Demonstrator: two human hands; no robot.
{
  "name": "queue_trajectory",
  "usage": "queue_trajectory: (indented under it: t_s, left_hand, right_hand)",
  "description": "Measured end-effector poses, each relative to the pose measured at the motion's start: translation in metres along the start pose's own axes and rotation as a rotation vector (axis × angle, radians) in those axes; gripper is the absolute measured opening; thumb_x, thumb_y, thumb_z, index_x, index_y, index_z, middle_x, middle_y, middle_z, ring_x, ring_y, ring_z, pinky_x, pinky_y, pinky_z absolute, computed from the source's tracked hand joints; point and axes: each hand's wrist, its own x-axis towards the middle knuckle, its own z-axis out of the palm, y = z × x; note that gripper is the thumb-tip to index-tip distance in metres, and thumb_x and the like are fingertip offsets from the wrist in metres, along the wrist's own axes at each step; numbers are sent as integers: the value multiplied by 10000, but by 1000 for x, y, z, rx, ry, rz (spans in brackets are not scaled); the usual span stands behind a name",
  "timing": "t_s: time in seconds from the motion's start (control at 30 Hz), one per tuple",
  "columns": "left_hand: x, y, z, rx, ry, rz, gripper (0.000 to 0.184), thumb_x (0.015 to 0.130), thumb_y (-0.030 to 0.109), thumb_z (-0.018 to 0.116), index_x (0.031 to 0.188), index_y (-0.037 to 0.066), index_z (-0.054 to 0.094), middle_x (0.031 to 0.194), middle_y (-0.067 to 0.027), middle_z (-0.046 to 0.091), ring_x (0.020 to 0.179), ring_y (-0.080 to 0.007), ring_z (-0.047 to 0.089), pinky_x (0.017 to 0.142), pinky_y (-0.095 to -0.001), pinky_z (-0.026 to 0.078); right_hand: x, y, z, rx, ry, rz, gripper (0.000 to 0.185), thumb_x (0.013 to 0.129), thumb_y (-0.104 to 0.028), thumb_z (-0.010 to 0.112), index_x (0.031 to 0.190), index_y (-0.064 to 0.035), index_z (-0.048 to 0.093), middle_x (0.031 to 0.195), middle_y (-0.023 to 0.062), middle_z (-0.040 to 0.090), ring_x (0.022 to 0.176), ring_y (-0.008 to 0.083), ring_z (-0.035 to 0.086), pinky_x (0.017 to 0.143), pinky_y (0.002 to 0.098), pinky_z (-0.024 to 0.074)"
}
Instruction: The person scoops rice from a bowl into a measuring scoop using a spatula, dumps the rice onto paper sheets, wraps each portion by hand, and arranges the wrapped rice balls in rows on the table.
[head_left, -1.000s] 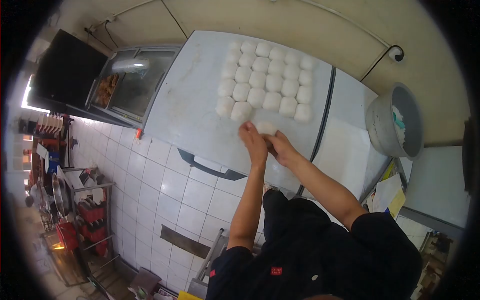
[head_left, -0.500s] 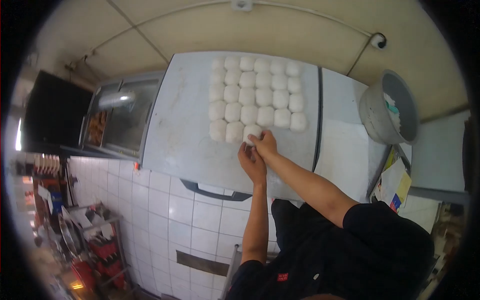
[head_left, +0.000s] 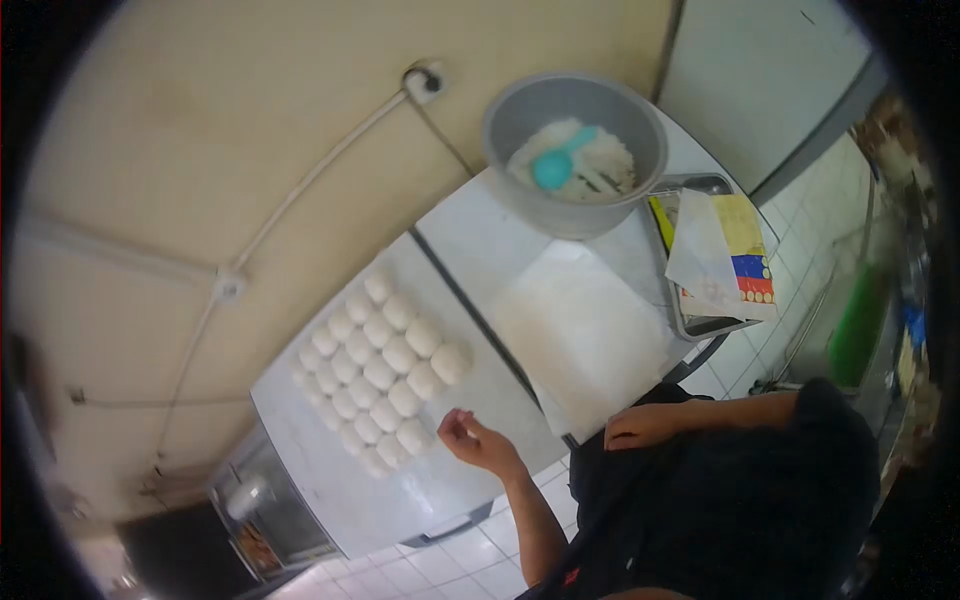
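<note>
Rows of smooth white dough balls [head_left: 380, 373] lie close together on the pale worktop [head_left: 490, 420]. My left hand [head_left: 478, 443] hovers beside the near end of the rows, apart from the balls. Its fingers are loosely curled in, and nothing shows in them. Close to my body, my right hand [head_left: 640, 425] is near the lower edge of the white paper sheets [head_left: 585, 335]. Its fingers are extended and hang slightly down, with nothing visible in them.
A grey tub [head_left: 575, 215] holding white powdery or grainy stuff and a teal scoop [head_left: 553, 168] stands by the wall. Right of the sheets is a metal tray [head_left: 690, 325] with papers and packaging. A glass-topped case [head_left: 285, 510] adjoins the worktop's far left end.
My view has turned right, toward the tub and paper. Both hands have let go of the dough ball; the right hand has drawn back toward my body, and the left stays near the rows.
</note>
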Motion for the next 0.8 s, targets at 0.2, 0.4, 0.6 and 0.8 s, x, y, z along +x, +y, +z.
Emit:
queue_trajectory:
  t_s: [0.2,0.4,0.6,0.8]
  left_hand:
    - [43,181,217,-8,-780,701,57,951,23,666,996,5,637,885,-123,657,801,-262,635,768,-354,499]
    - [70,177,492,452,-1285,1146,243,921,141,718,1133,34,669,1014,-152,700,936,-326,711,822,-446,549]
    - [83,86,596,972,-1266,1337,400,920,172,698,1284,42,594,1122,-152,706,998,-329,713,892,-470,536]
    - [84,72,614,1166,-1378,1201,447,909,228,718,1284,39,564,1161,-179,697,1086,-360,694,944,-479,525]
  right_hand:
    - [-104,43,-47,66,239,81,413,1089,-373,524,1344,-59,604,1402,166,581,1324,333,535,1111,444,438]
    - [-185,51,-106,48,402,135,362,1077,-290,556,1350,-63,620,1341,175,625,1209,321,627,1027,429,505]
    - [-232,-13,-296,59,571,27,190,985,-245,704,1093,-97,753,875,85,739,721,275,722,677,385,571]
    - [-192,-48,-448,-453,552,-363,180,963,-273,724,1060,-124,753,831,42,715,685,238,702,579,376,544]
